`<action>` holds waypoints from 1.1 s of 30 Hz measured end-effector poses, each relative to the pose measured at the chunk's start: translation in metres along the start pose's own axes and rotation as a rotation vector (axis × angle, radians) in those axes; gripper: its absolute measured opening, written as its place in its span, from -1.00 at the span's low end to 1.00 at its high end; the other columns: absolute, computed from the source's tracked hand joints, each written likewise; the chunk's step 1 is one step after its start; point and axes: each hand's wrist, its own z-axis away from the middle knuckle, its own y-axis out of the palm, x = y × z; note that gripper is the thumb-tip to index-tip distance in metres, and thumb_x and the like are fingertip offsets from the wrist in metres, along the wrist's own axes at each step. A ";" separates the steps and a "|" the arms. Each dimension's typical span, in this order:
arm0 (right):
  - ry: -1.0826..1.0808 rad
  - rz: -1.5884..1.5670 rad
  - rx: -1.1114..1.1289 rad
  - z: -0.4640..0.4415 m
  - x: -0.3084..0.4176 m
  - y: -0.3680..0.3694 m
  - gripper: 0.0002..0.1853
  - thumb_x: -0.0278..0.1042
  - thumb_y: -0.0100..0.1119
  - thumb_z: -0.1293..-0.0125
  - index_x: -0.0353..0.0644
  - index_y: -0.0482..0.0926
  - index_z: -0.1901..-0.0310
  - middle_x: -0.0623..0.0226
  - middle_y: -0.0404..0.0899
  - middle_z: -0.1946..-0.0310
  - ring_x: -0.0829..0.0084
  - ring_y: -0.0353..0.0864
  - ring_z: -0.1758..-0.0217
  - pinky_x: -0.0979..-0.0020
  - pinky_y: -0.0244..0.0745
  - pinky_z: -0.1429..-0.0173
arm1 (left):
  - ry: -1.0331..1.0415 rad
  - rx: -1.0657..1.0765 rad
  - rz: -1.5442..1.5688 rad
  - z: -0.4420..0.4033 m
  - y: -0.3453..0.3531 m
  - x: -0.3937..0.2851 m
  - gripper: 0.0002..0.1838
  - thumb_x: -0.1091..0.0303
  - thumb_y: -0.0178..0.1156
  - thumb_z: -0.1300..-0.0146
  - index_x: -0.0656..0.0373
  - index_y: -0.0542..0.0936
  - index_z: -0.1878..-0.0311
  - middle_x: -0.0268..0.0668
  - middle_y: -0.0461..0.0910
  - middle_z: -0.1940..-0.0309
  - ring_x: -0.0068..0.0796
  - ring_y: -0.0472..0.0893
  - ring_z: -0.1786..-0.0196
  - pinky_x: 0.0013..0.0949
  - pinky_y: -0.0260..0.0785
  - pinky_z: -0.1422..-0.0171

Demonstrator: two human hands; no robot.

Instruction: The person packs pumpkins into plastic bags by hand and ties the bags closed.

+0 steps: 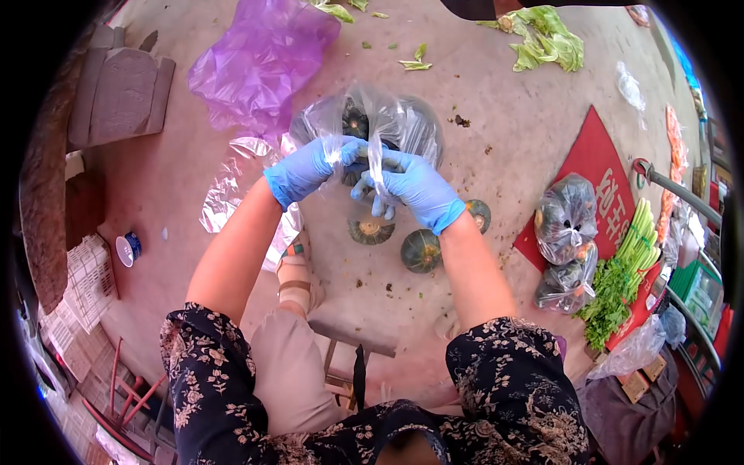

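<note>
A clear plastic bag (415, 124) with dark green squashes (355, 120) in it rests on the floor in front of me. My left hand (314, 167), in a blue glove, is closed on the left side of the bag's gathered top. On the other side my right hand (411, 182), also blue-gloved, pinches a twisted strand of the same plastic. The two hands nearly meet at the fingertips. Below them on the floor lie loose squashes, one (370, 230) under the hands, another (421, 251) by my right wrist and one (479, 215) partly behind it.
A purple bag (263, 62) and silver foil (232, 186) lie at the left. Leaves (542, 40) are scattered at the top. Tied bags of squashes (566, 218) stand at the right, beside a red sign (587, 147) and celery (620, 283). A grey block (122, 94) is far left.
</note>
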 end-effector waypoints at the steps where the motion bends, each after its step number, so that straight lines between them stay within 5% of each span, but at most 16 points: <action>1: -0.004 0.043 0.034 -0.011 -0.008 0.006 -0.69 -0.39 0.10 -0.21 -0.17 0.45 -0.01 0.28 0.59 0.41 0.51 0.56 0.57 0.54 0.44 0.55 | -0.041 0.048 -0.042 0.000 0.000 -0.009 -0.36 -0.14 0.04 -0.24 0.29 0.48 -0.09 -0.19 0.52 0.02 -0.46 0.47 -0.06 -0.39 0.30 -0.18; 3: -0.102 0.065 0.046 -0.027 -0.017 0.016 -0.78 -0.36 0.17 -0.20 -0.22 0.52 0.13 0.33 0.58 0.39 0.55 0.56 0.48 0.53 0.48 0.43 | -0.159 0.103 -0.202 -0.003 0.000 -0.016 -0.43 -0.07 0.05 -0.26 0.31 0.51 -0.03 -0.15 0.54 0.04 -0.44 0.47 -0.07 -0.40 0.33 -0.13; 7: -0.132 -0.088 0.000 -0.031 -0.024 0.018 -0.87 -0.38 0.26 -0.15 -0.24 0.57 0.36 0.50 0.49 0.51 0.67 0.40 0.50 0.58 0.34 0.38 | 0.015 -0.161 0.021 -0.005 0.006 -0.014 -0.67 0.23 0.21 -0.15 0.30 0.60 0.14 -0.15 0.50 -0.06 -0.39 0.48 -0.09 -0.39 0.29 -0.20; 10: -0.203 -0.270 -0.203 -0.031 -0.034 0.007 -0.87 -0.37 0.24 -0.18 -0.24 0.57 0.37 0.50 0.50 0.51 0.68 0.42 0.46 0.58 0.35 0.35 | 0.116 -0.235 0.363 -0.001 0.007 0.011 -0.58 0.25 0.18 -0.19 0.37 0.51 -0.02 -0.23 0.53 -0.01 -0.52 0.49 -0.04 -0.46 0.30 -0.17; 14: -0.730 0.637 -0.779 -0.034 -0.046 -0.018 -0.84 -0.41 0.24 -0.05 -0.32 0.51 0.46 0.35 0.42 0.50 0.55 0.38 0.50 0.51 0.33 0.35 | 0.056 -0.270 0.552 0.011 -0.011 0.042 -0.76 0.38 0.07 -0.25 0.33 0.55 0.11 -0.16 0.52 0.00 -0.34 0.50 -0.08 -0.32 0.28 -0.29; 16: -0.764 0.483 -0.887 -0.043 -0.050 -0.034 -0.85 -0.41 0.22 -0.04 -0.30 0.49 0.51 0.35 0.37 0.52 0.51 0.37 0.54 0.50 0.31 0.42 | 0.113 -0.307 0.859 0.017 -0.014 0.041 -0.81 0.36 0.02 -0.23 0.24 0.49 0.45 -0.03 0.51 0.01 -0.16 0.45 -0.15 -0.14 0.18 -0.39; 18: -0.469 -0.182 -0.737 -0.048 -0.056 -0.045 -0.85 -0.40 0.23 -0.08 -0.21 0.49 0.54 0.44 0.36 0.58 0.55 0.31 0.60 0.54 0.25 0.49 | 0.242 -0.294 1.010 0.016 -0.014 0.055 -0.83 0.34 0.05 -0.20 0.20 0.50 0.45 -0.11 0.55 0.08 -0.23 0.47 -0.11 -0.15 0.21 -0.36; 21: -0.303 -0.693 -0.427 -0.030 -0.031 -0.031 -0.85 -0.34 0.22 -0.13 -0.12 0.49 0.53 0.52 0.35 0.63 0.62 0.27 0.63 0.57 0.19 0.55 | 0.224 -0.476 1.197 0.004 0.007 0.035 -0.82 0.29 0.05 -0.20 0.16 0.51 0.46 -0.30 0.56 0.38 -0.42 0.53 0.18 -0.28 0.37 -0.08; 24: -0.129 -0.343 -0.082 -0.028 -0.037 -0.049 -0.82 -0.23 0.21 -0.17 -0.14 0.49 0.36 0.49 0.42 0.60 0.56 0.39 0.57 0.54 0.16 0.56 | 0.204 -0.115 1.165 -0.003 -0.014 0.036 -0.79 0.25 0.03 -0.22 0.13 0.51 0.45 -0.45 0.35 0.65 -0.57 0.36 0.51 -0.44 0.27 0.24; 25: -0.019 0.056 -0.114 -0.026 -0.031 -0.050 -0.85 -0.24 0.18 -0.17 -0.13 0.52 0.38 0.47 0.43 0.64 0.56 0.39 0.60 0.52 0.16 0.57 | 0.084 -0.293 1.021 -0.003 -0.016 0.033 -0.77 0.22 0.01 -0.24 0.13 0.49 0.45 -0.49 0.18 0.74 -0.63 0.18 0.63 -0.49 0.14 0.36; 28: -0.292 1.049 -0.413 -0.036 -0.030 -0.048 -0.79 -0.23 0.24 -0.08 -0.18 0.53 0.53 0.44 0.44 0.69 0.59 0.42 0.65 0.50 0.22 0.61 | 0.029 -0.488 0.223 0.006 -0.036 0.052 -0.74 0.21 0.00 -0.25 0.12 0.44 0.50 -0.47 0.21 0.74 -0.63 0.21 0.63 -0.48 0.19 0.34; 29: -0.368 1.056 -0.531 -0.040 -0.029 -0.051 -0.72 -0.17 0.22 -0.05 -0.25 0.54 0.54 0.39 0.44 0.70 0.54 0.42 0.68 0.44 0.27 0.60 | -0.052 -0.591 -0.021 0.007 -0.042 0.059 -0.70 0.20 -0.02 -0.25 0.10 0.38 0.57 -0.45 0.21 0.75 -0.60 0.23 0.62 -0.46 0.20 0.32; 33: -0.142 -0.102 -0.550 -0.040 -0.035 -0.050 -0.74 -0.18 0.06 -0.15 -0.24 0.54 0.45 0.34 0.45 0.69 0.43 0.47 0.63 0.31 0.34 0.56 | 0.053 -0.491 0.167 0.005 -0.068 0.071 -0.76 0.29 -0.03 -0.19 0.16 0.46 0.54 -0.38 0.35 0.70 -0.57 0.34 0.61 -0.53 0.23 0.39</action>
